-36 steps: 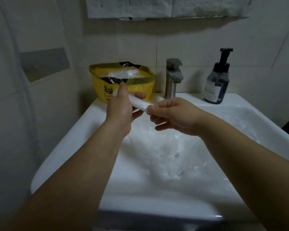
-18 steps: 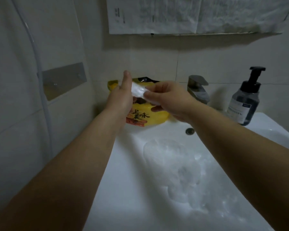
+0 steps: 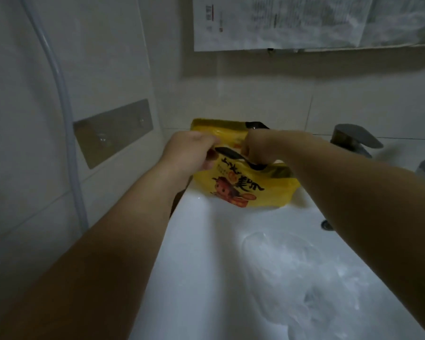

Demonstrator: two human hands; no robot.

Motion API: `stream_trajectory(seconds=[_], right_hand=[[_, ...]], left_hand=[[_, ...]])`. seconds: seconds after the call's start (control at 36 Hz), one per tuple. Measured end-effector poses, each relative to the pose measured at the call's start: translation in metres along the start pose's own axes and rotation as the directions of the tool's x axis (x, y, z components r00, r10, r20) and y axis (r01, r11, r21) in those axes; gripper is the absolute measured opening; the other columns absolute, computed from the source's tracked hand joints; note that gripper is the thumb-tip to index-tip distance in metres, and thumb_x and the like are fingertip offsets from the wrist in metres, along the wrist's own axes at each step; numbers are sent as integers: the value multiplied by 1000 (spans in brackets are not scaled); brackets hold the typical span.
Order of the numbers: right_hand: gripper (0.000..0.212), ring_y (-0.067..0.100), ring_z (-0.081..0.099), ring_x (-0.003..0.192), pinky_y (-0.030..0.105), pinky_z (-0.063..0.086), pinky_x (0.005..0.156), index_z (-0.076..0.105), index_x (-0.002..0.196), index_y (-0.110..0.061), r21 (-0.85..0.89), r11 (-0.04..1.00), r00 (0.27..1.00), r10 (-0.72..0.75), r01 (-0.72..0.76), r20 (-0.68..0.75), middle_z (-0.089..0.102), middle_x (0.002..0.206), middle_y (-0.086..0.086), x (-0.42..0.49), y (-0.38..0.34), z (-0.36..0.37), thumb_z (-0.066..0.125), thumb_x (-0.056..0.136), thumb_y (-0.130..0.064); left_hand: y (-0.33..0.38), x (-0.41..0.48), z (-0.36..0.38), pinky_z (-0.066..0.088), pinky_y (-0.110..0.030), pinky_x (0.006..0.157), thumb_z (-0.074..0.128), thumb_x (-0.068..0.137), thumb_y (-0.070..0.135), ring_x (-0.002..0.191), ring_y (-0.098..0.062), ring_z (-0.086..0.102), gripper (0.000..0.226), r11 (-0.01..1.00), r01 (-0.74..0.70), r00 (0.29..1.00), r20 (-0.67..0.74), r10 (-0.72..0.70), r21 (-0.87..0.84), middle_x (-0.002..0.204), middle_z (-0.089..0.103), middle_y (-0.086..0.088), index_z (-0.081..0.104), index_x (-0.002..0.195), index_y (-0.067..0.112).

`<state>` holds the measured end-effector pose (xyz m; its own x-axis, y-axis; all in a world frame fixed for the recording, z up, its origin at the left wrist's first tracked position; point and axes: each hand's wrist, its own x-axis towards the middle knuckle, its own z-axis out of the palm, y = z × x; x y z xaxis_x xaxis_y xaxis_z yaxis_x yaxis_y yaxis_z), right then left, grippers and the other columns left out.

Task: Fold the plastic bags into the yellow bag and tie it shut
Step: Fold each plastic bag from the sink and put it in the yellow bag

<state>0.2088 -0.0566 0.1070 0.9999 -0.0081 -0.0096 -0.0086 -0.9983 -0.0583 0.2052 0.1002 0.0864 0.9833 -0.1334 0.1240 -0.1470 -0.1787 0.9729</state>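
Head view: 0.5 s ago both hands held a small folded white plastic bag before the shiny yellow printed plastic bag; now that fold is not seen. The left hand pinches the yellow bag's near rim, fingers curled over it. The right hand dips into the mouth just right of those fingers. Its fingertips are hidden, so I cannot tell grasping from released. Probably 1 fold goes in. Crumpled clear plastic bags wait in the white ceramic sink, below both wrists.
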Motion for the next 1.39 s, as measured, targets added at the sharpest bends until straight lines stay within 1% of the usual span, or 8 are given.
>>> stream_trajectory(seconds=[0.25,0.36,0.47,0.64,1.0,1.19,1.28,1.39], right_hand=[[39,26,50,114,32,35,92,60,123,-15,382,920,994,-61,91,-88,55,126,6,-29,18,-33,43,98,-41],[44,22,58,103,34,45,91,66,116,-21,214,977,997,-38,24,62,62,112,1,-40,27,-26,60,86,-52],[27,24,53,91,29,40,73,63,108,-12,228,974,976,44,6,-215,60,106,9,-30,42,-14,63,90,-31],[12,20,47,91,41,43,89,49,95,-22,364,931,916,134,15,-379,51,95,-1,-14,56,4,56,94,-32],[42,27,52,114,48,37,101,54,124,-21,318,948,856,142,28,-498,59,122,4,-41,54,25,53,92,-48],[47,26,50,120,46,37,103,48,134,-19,417,899,788,157,136,-595,52,132,6,-86,50,36,56,93,-40],[39,20,54,115,26,40,91,54,130,-14,470,864,744,191,183,-640,58,126,4,-106,50,34,55,94,-30],[29,20,63,95,28,49,77,61,116,-14,464,876,798,183,134,-575,67,105,4,-140,54,48,54,94,-31]], left_hand=[[-7,8,15,51,-26,64,39,94,-4,72,-12,61,27,872,155,988,61,-143,-465,90,65,-8,62,105,6],[-14,16,21,55,-27,70,43,89,-13,87,-13,62,44,900,141,990,42,-136,-413,109,64,-10,55,128,5],[-23,26,23,51,-43,96,62,88,10,109,-18,61,52,958,122,993,34,-117,-261,114,64,-5,47,138,13],[-42,26,36,46,-54,101,81,63,33,124,-30,54,134,982,135,979,168,-113,-131,143,48,-2,-22,147,41],[-51,5,49,54,-50,92,77,58,38,118,-28,55,85,981,-66,991,-99,85,185,135,51,-5,44,136,27],[-44,-24,44,56,-44,88,81,67,23,109,-25,61,67,980,-134,987,-68,145,149,123,60,-6,53,126,20],[-43,-38,45,54,-38,88,79,62,28,113,-24,58,76,982,-128,988,-66,138,141,129,55,-7,49,131,19],[-49,-61,57,42,-27,81,76,79,17,113,-19,49,71,976,-130,985,-93,147,173,132,44,-2,42,140,17]])
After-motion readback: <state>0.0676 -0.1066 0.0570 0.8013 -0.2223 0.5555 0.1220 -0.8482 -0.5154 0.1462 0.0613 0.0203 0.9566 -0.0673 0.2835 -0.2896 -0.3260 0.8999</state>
